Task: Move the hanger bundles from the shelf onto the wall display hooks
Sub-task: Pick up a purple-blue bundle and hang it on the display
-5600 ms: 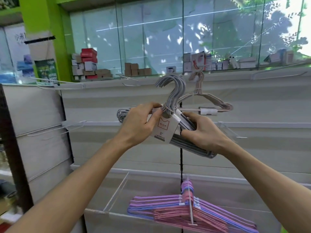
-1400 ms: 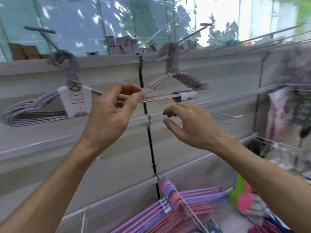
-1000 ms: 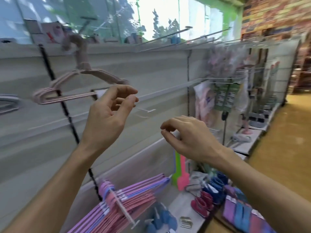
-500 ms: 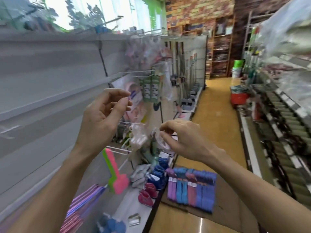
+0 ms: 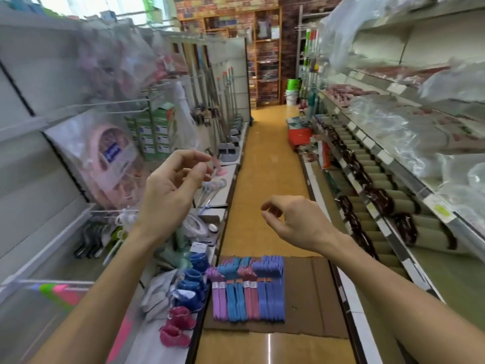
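Several bundles of purple, blue and pink hangers (image 5: 249, 290) lie side by side on a brown cardboard sheet (image 5: 312, 292) on the aisle floor, below my hands. My left hand (image 5: 173, 190) is raised at chest height with loosely curled fingers and holds nothing. My right hand (image 5: 294, 219) hangs a little lower to the right, fingers loosely curled, also empty. Bare wire display hooks (image 5: 110, 106) stick out from the white wall panel on the left. The hung grey and pink bundles are out of view.
I look down a store aisle with an orange floor (image 5: 267, 158). The left shelf carries small blue and pink shoes (image 5: 191, 292), packaged goods and mops. The right shelving (image 5: 393, 179) holds rolls and plastic-wrapped goods. A red basket (image 5: 299, 136) stands farther down the aisle.
My view has swung right from the wall display to the aisle. My left hand let go of the pink bundle hanging on its hook; both hands dropped slightly, empty.
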Demonstrator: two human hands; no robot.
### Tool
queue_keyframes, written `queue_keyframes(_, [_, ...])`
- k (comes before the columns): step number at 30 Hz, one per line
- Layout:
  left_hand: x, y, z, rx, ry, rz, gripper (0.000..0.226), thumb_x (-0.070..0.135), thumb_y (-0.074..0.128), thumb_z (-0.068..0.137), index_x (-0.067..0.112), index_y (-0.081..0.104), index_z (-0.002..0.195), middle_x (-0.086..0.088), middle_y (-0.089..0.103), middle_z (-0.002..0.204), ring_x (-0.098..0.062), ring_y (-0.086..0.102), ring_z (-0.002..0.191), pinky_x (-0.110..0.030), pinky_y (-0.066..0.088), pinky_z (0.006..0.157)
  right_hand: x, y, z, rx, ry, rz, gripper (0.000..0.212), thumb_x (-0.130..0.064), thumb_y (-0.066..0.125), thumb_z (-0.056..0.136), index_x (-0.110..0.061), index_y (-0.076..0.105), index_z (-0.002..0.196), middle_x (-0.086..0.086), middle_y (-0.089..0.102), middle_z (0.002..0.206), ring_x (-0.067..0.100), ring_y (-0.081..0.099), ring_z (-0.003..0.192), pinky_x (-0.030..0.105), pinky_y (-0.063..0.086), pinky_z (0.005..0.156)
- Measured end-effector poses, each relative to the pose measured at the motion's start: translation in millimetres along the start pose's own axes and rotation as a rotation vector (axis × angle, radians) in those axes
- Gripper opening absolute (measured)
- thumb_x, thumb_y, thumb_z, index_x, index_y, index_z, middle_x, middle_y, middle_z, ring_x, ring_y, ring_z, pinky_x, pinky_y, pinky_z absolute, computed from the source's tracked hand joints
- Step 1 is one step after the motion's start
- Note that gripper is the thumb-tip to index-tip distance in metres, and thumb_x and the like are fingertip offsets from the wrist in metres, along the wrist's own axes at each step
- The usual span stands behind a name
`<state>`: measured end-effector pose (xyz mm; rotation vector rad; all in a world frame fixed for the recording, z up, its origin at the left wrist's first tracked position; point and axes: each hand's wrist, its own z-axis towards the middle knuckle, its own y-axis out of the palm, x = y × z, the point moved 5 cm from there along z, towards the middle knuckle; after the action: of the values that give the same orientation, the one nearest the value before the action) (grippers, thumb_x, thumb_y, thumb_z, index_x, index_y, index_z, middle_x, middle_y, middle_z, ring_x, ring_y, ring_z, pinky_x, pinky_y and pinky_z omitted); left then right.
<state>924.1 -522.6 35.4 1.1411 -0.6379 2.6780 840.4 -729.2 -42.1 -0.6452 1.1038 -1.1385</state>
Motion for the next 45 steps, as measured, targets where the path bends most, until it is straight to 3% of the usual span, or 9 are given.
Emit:
queue_keyframes(8, [-121,79,62,-0.145,-0.130,-0.085,0.014,0.014,0.055,0.101,0.010,0.063,0.112,-0.010,0.070,0.098,-0.020,0.070,0.089,-0.026,0.056,0.076,94,57,35,-0.072,0.239,-0.064,0.022,-0.036,0.052,0.099,-0.024,0.067,0.110,-0.009,0.072,0.100,0.012,0.066,0.093,0.037,0.055,0.081])
queue_keyframes(12, [-171,117,73,-0.202,-0.232,-0.131,0.014,0.013,0.054,0.101,0.011,0.063,0.112,-0.006,0.070,0.097,-0.023,0.069,0.090,-0.037,0.058,0.079,133,89,40,-0.132,0.342,-0.082,0.022,-0.037,0.051,0.099,-0.026,0.066,0.110,-0.011,0.072,0.100,0.011,0.066,0.093,0.039,0.056,0.082])
queue_keyframes(18, [-259,172,57,-0.265,-0.393,-0.136,0.014,0.013,0.054,0.101,0.014,0.065,0.110,-0.001,0.070,0.097,-0.016,0.068,0.089,-0.037,0.057,0.082,195,156,40,-0.220,0.460,-0.081,0.023,-0.035,0.049,0.099,-0.025,0.065,0.114,-0.008,0.072,0.104,0.013,0.066,0.093,0.035,0.054,0.081])
queue_keyframes(25, [-394,247,-2,-0.334,-0.603,-0.121,0.015,0.014,0.052,0.102,0.021,0.065,0.104,-0.001,0.069,0.097,-0.020,0.068,0.091,-0.022,0.057,0.070,273,276,29,-0.324,0.534,-0.073,0.022,-0.031,0.048,0.099,-0.022,0.062,0.114,-0.002,0.070,0.103,0.017,0.065,0.089,0.038,0.055,0.080])
queue_keyframes(28, [-457,279,-22,-0.360,-0.644,-0.082,0.016,0.016,0.052,0.102,0.027,0.064,0.102,0.003,0.069,0.097,-0.015,0.070,0.089,-0.024,0.057,0.071,311,332,23,-0.320,0.540,-0.061,0.019,-0.029,0.050,0.099,-0.022,0.062,0.111,-0.003,0.070,0.100,0.013,0.063,0.083,0.030,0.049,0.070])
queue_keyframes(34, [-589,337,-73,-0.340,-0.692,-0.028,0.018,0.016,0.051,0.102,0.029,0.064,0.100,0.004,0.069,0.100,-0.003,0.069,0.080,-0.026,0.058,0.073,396,454,3,-0.296,0.589,-0.031,0.019,-0.028,0.051,0.099,-0.021,0.064,0.111,-0.001,0.070,0.101,0.017,0.065,0.088,0.039,0.056,0.078])
queue_keyframes(37, [-662,367,-111,-0.325,-0.729,0.005,0.019,0.017,0.052,0.101,0.030,0.065,0.097,0.005,0.070,0.099,-0.009,0.069,0.080,-0.036,0.059,0.071,437,528,-10,-0.301,0.600,-0.002,0.017,-0.027,0.054,0.099,-0.019,0.064,0.111,-0.003,0.069,0.099,0.012,0.064,0.083,0.032,0.057,0.074])
queue_keyframes(40, [-731,396,-152,-0.321,-0.739,0.050,0.020,0.017,0.054,0.100,0.032,0.065,0.094,0.004,0.068,0.100,-0.010,0.071,0.078,-0.023,0.056,0.058,478,603,-26,-0.285,0.651,0.078,0.021,-0.025,0.059,0.099,-0.015,0.063,0.116,-0.002,0.067,0.097,0.007,0.060,0.078,0.018,0.050,0.064])
queue_keyframes(45, [-833,436,-217,-0.373,-0.773,0.125,0.015,0.016,0.053,0.100,0.026,0.065,0.104,-0.005,0.069,0.098,-0.031,0.068,0.091,-0.053,0.056,0.085,541,715,-58,-0.258,0.745,0.134,0.047,-0.039,0.065,0.093,-0.017,0.054,0.133,-0.005,0.061,0.101,0.008,0.060,0.086,0.033,0.056,0.078])
